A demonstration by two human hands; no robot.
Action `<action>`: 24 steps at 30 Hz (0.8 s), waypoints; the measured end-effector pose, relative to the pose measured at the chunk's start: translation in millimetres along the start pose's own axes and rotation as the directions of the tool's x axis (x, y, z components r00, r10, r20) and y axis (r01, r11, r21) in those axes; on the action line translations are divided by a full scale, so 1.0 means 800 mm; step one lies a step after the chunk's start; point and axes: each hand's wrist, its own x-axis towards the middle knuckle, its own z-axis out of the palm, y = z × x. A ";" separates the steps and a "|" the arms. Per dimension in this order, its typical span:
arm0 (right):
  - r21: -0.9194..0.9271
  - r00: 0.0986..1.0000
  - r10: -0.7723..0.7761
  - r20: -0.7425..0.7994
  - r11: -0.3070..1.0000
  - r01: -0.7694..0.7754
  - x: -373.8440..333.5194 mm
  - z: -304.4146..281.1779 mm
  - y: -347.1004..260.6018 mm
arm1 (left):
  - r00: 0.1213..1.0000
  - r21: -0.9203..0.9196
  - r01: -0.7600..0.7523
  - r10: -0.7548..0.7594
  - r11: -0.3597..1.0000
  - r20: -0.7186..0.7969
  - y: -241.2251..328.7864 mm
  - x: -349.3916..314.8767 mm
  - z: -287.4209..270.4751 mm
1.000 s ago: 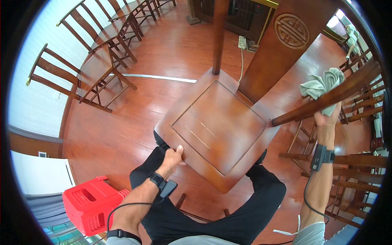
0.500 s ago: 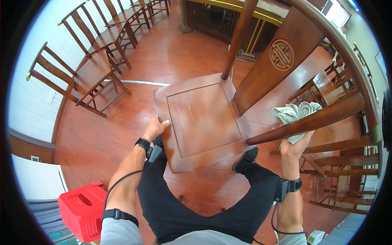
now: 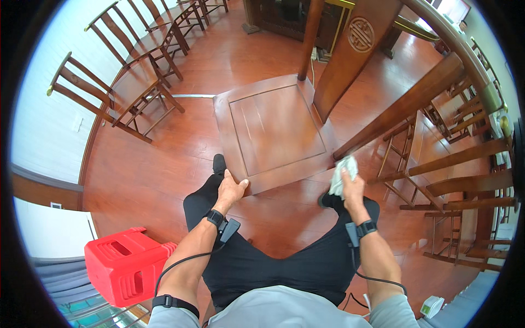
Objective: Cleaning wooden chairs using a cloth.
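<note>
A brown wooden chair [image 3: 276, 128] with a framed seat panel stands before me, its carved back splat [image 3: 350, 49] and curved top rail to the right. Two pale streaks show on the seat. My left hand [image 3: 232, 191] grips the seat's near left corner, thumb on top and fingers partly hidden along the edge. In my right hand [image 3: 353, 188] is a bunched pale grey-green cloth [image 3: 344, 172], held at the seat's near right corner, by the foot of the back post [image 3: 399, 115]. Whether the cloth touches the wood I cannot tell.
Matching chairs [image 3: 139, 85] line the left wall, and more chairs [image 3: 437, 186] crowd the right side. A red plastic stool [image 3: 123, 268] is at my lower left. At the back stands a dark wooden cabinet [image 3: 284, 22]. A cable [image 3: 313, 68] runs behind the chair.
My right hand has moved left and down with the cloth, from partway along the back post to its foot. The chair sits turned slightly in view, with my left hand still on its corner.
</note>
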 end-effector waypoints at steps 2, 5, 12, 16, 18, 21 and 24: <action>0.028 0.999 0.024 0.038 0.999 -0.025 -0.029 0.032 0.024 | 1.000 0.017 -0.006 0.006 1.000 -0.028 -0.017 0.007 -0.001; -0.184 0.977 -0.036 0.211 0.980 0.076 -0.071 0.072 0.028 | 1.000 -0.055 -0.005 0.003 0.998 -0.030 -0.017 0.026 -0.010; -0.388 0.458 -0.489 0.742 0.244 0.889 -0.136 0.247 0.004 | 0.975 -0.575 0.220 -0.155 0.788 0.159 -0.087 0.056 0.014; -0.331 0.429 -0.437 0.790 0.285 0.900 -0.118 0.258 0.000 | 0.963 -0.520 0.262 -0.185 0.813 0.197 -0.048 0.036 -0.005; -0.423 0.454 -0.488 0.746 0.180 0.888 -0.087 0.225 -0.002 | 0.965 -0.496 0.244 -0.159 0.833 0.207 -0.074 0.050 -0.005; -0.628 0.587 -0.544 0.600 0.134 0.767 -0.022 0.147 -0.005 | 0.947 -0.352 0.275 -0.190 0.895 0.257 -0.042 0.053 -0.013; -0.702 0.649 -0.539 0.538 0.140 0.698 0.005 0.116 -0.018 | 0.961 -0.288 0.236 -0.178 0.928 0.212 -0.046 0.052 -0.015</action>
